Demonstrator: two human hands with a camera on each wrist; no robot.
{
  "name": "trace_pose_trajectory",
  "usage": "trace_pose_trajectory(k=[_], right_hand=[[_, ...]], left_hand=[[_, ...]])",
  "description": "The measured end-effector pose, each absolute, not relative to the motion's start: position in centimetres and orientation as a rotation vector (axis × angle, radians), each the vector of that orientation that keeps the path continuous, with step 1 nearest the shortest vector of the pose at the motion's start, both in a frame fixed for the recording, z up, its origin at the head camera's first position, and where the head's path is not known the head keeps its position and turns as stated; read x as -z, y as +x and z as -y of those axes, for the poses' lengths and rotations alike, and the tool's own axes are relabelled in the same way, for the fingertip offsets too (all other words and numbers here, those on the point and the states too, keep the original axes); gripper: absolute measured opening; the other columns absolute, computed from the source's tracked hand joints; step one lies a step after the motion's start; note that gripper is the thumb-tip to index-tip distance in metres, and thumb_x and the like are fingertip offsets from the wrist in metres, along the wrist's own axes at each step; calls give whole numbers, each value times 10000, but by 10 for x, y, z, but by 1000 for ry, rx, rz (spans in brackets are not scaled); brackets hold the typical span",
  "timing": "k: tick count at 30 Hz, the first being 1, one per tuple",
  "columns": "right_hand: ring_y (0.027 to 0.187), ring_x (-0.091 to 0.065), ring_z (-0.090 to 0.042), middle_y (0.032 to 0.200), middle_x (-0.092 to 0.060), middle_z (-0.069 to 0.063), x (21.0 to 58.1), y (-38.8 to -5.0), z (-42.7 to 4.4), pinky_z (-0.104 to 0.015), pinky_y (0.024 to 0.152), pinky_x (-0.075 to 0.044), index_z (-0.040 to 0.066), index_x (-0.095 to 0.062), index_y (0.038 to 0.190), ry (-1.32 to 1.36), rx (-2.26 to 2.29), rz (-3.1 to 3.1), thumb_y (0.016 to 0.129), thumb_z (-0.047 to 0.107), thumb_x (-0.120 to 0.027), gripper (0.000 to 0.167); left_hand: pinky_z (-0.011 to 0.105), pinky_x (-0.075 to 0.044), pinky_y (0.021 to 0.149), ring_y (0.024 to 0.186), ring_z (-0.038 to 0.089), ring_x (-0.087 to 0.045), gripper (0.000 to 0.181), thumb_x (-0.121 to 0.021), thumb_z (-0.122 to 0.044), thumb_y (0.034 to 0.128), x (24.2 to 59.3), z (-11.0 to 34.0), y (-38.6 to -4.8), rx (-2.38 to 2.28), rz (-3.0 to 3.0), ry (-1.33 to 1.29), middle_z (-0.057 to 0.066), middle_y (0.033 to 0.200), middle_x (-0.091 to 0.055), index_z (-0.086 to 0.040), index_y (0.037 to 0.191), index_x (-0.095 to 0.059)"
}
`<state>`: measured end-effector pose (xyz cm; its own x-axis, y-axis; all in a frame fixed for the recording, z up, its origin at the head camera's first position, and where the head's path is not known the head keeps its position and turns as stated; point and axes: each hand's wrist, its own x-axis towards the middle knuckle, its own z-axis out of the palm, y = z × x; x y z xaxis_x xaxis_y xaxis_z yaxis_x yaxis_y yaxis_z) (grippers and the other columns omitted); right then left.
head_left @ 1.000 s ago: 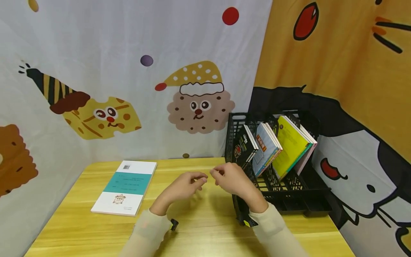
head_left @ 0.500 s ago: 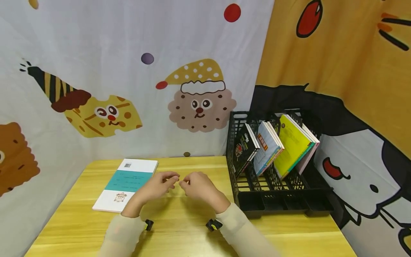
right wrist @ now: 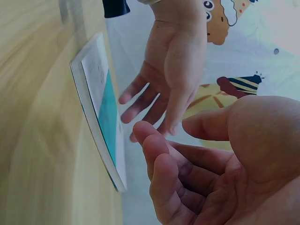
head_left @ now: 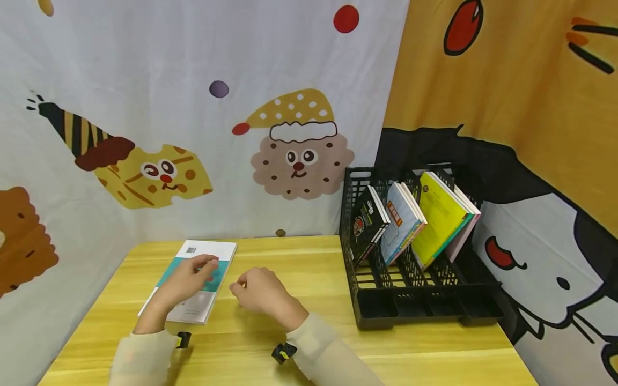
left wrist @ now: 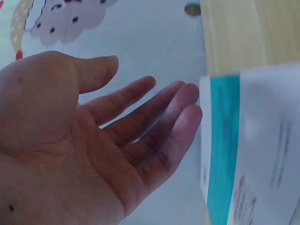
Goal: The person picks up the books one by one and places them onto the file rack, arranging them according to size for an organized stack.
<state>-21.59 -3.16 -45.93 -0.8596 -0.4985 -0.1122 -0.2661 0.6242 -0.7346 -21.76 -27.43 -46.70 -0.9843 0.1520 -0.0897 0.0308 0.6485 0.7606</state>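
Observation:
A white book with a teal band [head_left: 215, 276] lies flat at the left of the wooden table. Above it hovers my left hand [head_left: 185, 279], fingers loosely bent and holding nothing; the left wrist view shows the hand [left wrist: 117, 136] apart from the book [left wrist: 225, 140]. My right hand [head_left: 263, 292] is in the air just right of the book. Its fingers are relaxed and slightly curved, and nothing is in the palm [right wrist: 211, 173]. The right wrist view shows the book's thick page edge [right wrist: 96, 131] beyond the fingers.
A black slotted book rack [head_left: 429, 300] stands at the right back. In it lean black books [head_left: 367, 222], light blue books [head_left: 401, 220] and a yellow book [head_left: 439, 217]. A printed curtain [head_left: 289, 53] hangs behind the table [head_left: 289, 343].
Both hands have moved left, from near the rack to the book. My left hand is now over the book, and the gap between the hands has widened.

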Motion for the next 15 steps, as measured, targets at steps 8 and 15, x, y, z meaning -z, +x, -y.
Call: trace_pose_trajectory(k=[8, 15], right_hand=[[506, -488, -134, 676, -736, 75, 464, -218, 48, -270, 516, -357, 157, -843, 991, -573, 1042, -2573, 1114, 457, -647, 378], [594, -652, -171, 802, -787, 46, 481, -227, 41, -273, 578, -436, 208, -822, 1195, -632, 1079, -2445, 1132, 423, -630, 295]], left_hand=[[556, -632, 949, 1235, 439, -754, 746, -426, -560, 1178, 465, 305, -213, -1118, -2792, -56, 372, 1530, -597, 26, 1638, -463], [722, -504, 1033, 1377, 640, -537, 811, -378, -597, 1167, 471, 334, -218, -820, -2885, -248, 421, 1589, -494, 67, 1630, -438]])
